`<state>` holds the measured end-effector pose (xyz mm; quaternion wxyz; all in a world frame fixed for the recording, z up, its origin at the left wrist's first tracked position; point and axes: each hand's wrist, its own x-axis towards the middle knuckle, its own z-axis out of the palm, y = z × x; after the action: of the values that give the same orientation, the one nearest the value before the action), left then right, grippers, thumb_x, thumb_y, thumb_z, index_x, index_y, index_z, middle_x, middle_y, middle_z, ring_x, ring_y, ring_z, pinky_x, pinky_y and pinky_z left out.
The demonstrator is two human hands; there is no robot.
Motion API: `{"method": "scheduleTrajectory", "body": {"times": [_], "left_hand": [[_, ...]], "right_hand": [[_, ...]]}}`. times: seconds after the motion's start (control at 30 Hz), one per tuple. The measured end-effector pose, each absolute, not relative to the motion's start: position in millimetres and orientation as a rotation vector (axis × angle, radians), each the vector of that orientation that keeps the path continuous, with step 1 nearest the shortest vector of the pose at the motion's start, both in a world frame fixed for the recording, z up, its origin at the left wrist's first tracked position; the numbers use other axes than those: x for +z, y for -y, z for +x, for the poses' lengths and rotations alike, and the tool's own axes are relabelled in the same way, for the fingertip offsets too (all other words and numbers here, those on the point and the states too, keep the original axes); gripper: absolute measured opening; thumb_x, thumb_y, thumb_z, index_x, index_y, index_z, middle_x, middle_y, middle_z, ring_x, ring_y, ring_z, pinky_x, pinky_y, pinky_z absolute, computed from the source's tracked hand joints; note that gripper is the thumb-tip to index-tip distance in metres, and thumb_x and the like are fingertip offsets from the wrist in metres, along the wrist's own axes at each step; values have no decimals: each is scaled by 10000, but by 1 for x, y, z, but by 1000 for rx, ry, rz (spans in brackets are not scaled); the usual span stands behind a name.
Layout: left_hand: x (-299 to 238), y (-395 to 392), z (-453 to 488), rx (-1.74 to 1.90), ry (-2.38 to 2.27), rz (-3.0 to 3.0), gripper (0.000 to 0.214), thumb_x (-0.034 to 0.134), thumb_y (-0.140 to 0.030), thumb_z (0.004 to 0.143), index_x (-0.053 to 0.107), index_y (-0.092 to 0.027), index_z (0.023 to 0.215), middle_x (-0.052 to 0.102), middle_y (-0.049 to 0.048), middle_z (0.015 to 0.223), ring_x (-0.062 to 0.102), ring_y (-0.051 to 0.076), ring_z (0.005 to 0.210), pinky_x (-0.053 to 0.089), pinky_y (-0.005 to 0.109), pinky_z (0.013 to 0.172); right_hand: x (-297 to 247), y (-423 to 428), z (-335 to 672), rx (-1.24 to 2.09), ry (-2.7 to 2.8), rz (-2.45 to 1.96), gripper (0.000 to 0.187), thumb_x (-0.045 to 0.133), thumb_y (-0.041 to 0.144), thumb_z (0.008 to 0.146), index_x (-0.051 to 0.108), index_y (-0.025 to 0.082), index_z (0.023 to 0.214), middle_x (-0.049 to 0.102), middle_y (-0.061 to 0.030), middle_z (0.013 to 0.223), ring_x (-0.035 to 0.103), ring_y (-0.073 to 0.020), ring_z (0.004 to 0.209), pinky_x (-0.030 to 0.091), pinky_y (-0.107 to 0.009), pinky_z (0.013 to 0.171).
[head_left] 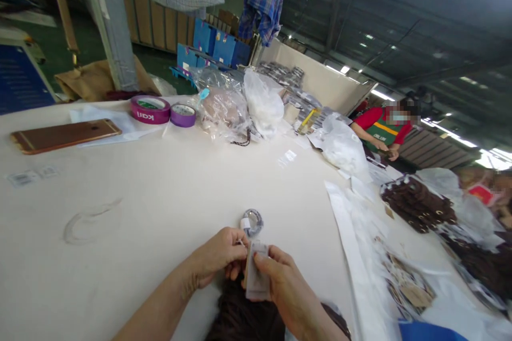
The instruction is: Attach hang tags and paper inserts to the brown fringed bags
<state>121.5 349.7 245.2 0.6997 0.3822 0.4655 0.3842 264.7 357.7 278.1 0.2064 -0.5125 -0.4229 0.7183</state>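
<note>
My right hand (276, 272) grips a light rectangular hang tag (258, 272), its thumb pressed on the tag's face. At the tag's upper left edge, my left hand (224, 256) has its fingers pinched together; a thin white bit, perhaps a string end, shows at the fingertips. Under both hands lies a dark brown cloth item (244, 319), cut off by the bottom edge of the view. Just beyond the fingers, a small roll of clear-looking tape or labels (252, 222) rests on the white table (160, 213).
Farther back are a phone (66, 136), a magenta tape roll (150, 110), a purple tape roll (183, 115) and plastic bags (224, 109). On the right lie brown goods (418, 202) and loose tags (412, 287). A co-worker (384, 128) stands across the table.
</note>
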Motion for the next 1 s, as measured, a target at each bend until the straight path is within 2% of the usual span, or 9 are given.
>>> {"method": "scheduleTrajectory", "body": {"times": [0.17,0.3,0.47,0.63,0.77,1.0], "left_hand": [[250,-336,119,883,-1152,866,172,498,-306,586,467,-165,680,497,-61,443,405,53,345,250,149,349],[246,-322,106,993,-1139,746,234,547,-365,637,448,-161,694,557,-42,585,409,31,365,217,154,359],[244,-307,98,1017,-1087,753,336,599,-468,688,471,-166,764,543,-51,650,411,23,368,199,156,358],[249,-294,97,958,-1108,877,384,605,-522,705,506,-156,762,521,-49,638,402,21,364,233,151,356],[251,-284,97,902,-1079,912,421,612,-560,695,534,-158,792,470,-68,591,402,20,352,240,143,351],[247,-267,111,883,-1038,822,475,648,-594,648,576,-181,872,609,7,816,446,21,357,233,153,347]], "right_hand": [[278,-343,262,2021,1169,-1432,359,616,364,580,549,142,855,591,-7,616,531,-116,507,413,-217,444],[272,-337,259,2056,1143,-1481,323,606,301,506,566,134,780,562,8,564,492,-99,436,373,-197,373],[266,-338,255,2108,1173,-1512,269,583,292,512,573,138,732,546,11,544,461,-78,400,232,-155,293],[264,-342,247,2172,1075,-1449,187,618,258,528,536,144,651,426,69,438,263,-17,318,69,-163,306],[260,-340,239,2097,952,-1433,152,613,227,550,500,147,612,431,64,423,238,-6,321,58,-163,337],[252,-335,231,1917,837,-1482,127,593,215,595,493,150,639,365,98,401,219,-8,312,68,-170,348]]}}
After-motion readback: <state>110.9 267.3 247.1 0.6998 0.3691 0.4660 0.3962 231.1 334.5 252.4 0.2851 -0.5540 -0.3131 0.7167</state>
